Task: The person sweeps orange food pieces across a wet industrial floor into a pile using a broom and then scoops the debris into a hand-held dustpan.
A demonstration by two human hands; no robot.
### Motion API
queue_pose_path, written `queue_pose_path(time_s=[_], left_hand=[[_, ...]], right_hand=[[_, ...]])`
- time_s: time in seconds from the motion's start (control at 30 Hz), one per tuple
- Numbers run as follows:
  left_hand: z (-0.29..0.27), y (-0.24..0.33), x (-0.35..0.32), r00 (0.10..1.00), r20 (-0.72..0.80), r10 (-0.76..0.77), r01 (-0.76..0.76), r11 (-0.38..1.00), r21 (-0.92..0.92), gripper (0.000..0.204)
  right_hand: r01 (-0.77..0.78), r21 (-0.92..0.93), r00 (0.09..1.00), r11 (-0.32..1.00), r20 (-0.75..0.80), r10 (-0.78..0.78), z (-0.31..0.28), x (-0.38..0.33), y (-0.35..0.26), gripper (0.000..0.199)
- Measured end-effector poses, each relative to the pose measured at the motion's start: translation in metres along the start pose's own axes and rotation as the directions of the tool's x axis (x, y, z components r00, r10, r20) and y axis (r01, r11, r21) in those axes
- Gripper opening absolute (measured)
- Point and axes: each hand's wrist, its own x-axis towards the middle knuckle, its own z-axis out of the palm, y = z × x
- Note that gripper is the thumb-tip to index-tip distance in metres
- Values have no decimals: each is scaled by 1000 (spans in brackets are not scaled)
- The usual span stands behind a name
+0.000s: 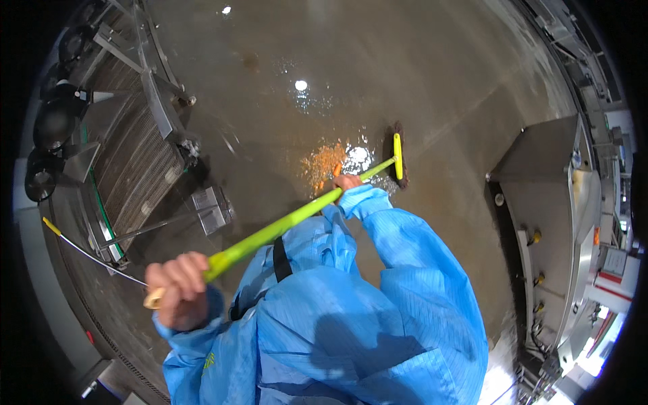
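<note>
A push broom (270, 233) with a lime-green handle runs slantwise across my body, from lower left to upper right. My left hand (179, 290) is wrapped round its top end, near a tan tip. Farther down the handle, my right hand (346, 182) grips it too. The broom's yellow head (398, 156), edged with dark bristles, rests on the wet floor to the right of my right hand. Just left of the head lies a scatter of orange scraps (324, 165), with a few larger orange pieces close to my right hand.
A metal scoop (211, 209) with a long handle lies left of the scraps. Behind it stands machinery with a mesh belt (138, 142). On the right is a large steel cabinet (540, 162) with yellow knobs. The wet concrete floor (405, 61) reflects lights.
</note>
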Motion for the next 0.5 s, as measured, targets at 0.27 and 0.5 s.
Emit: queue_pose_path(time_s=[0.27,0.5], left_hand=[[53,-7,34,973,-231,-4,48,982,185,21],[85,36,48,982,-124,145,-104,952,289,26]], right_hand=[[87,44,981,995,173,-94,-1,52,16,11],[233,163,944,959,197,-263,-19,66,-31,9]])
